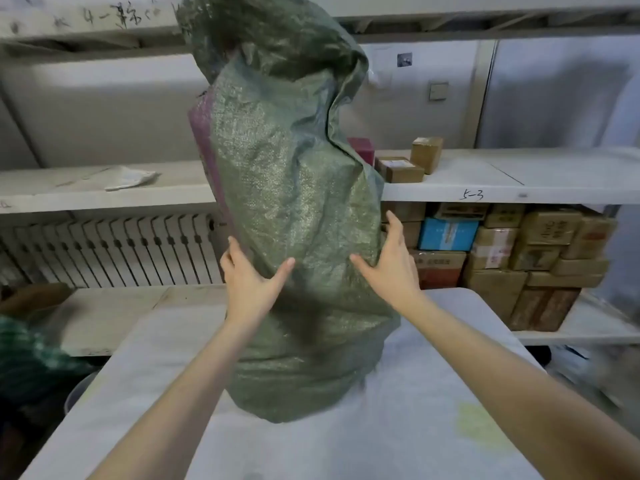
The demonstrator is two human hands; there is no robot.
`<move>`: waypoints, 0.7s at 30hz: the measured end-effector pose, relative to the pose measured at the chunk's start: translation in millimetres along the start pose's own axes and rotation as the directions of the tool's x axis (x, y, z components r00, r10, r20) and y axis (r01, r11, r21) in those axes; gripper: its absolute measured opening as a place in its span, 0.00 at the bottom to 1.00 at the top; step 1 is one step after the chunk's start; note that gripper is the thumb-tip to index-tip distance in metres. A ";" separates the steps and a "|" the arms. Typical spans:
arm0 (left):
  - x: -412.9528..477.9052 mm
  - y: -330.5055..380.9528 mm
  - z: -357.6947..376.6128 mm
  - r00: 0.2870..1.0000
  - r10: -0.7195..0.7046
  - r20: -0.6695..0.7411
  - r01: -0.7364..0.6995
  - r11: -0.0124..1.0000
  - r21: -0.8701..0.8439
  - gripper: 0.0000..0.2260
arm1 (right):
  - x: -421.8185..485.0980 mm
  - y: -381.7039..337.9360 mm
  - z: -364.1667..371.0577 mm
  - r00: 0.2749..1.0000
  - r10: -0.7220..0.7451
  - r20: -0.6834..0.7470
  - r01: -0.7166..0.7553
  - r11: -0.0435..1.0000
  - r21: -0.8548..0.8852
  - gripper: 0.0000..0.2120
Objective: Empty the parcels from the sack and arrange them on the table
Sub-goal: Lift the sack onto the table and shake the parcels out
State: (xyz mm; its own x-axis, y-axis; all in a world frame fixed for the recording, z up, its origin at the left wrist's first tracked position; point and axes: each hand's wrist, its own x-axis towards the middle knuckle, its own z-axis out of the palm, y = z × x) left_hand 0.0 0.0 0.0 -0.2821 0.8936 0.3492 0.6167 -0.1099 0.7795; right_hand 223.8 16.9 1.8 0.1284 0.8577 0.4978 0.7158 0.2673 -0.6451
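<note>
handwriting on the shelving

a pen mark (472, 194) reading "5-3" stands on the front edge of the middle shelf (561, 195), towards its right end; a black scrawl (117, 16) runs along the left end of the top beam (31, 27) (characters, too smeared to read); print on the cardboard boxes (550, 227) below is blurred.

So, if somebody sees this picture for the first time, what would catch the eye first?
Most striking is the tall green sack, standing upright in the middle of the table. The left hand and right hand rest open against its two sides, on its lower half. Behind, at right, brown boxes are stacked on a low shelf, with one blue box among them.
</note>
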 end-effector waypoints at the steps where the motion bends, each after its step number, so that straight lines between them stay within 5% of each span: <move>1: 4.5 -2.4 2.9 0.998 -0.055 0.005 0.055 0.996 -0.065 0.51 | -0.1 0.1 3.9 1.000 0.004 0.019 -0.004 0.999 0.033 0.44; 4: 19.3 -1.1 8.6 0.992 -0.128 -0.005 0.125 0.980 -0.158 0.49 | 1.6 2.6 8.9 0.996 -0.034 0.081 0.040 0.996 -0.074 0.28; 7: 37.3 18.0 8.6 0.989 -0.123 -0.085 0.103 0.973 -0.207 0.46 | 22.4 -8.3 1.3 0.997 -0.056 -0.050 0.049 0.992 -0.116 0.16; 12: 66.6 39.8 14.4 0.977 -0.172 -0.126 0.134 0.956 -0.262 0.30 | 85.0 -51.0 -10.3 0.969 -0.166 -0.183 0.158 0.986 -0.058 0.25; 15: 74.7 39.8 24.1 0.943 -0.258 -0.212 0.175 0.923 -0.344 0.16 | 113.5 -72.0 -8.9 0.934 -0.319 -0.162 0.299 0.944 -0.139 0.31; 21: 98.8 45.9 34.1 0.854 -0.444 -0.273 0.253 0.811 -0.528 0.11 | 171.2 -120.4 -21.0 0.782 -0.624 -0.003 0.570 0.716 -0.403 0.48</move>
State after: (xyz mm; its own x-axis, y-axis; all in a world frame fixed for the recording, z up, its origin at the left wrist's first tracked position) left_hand 25.5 98.1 52.5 -0.7152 0.6925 0.0944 0.0412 -0.0931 0.9948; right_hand 174.0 122.3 176.9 -0.3440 0.5025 0.7932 0.8623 0.5034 0.0550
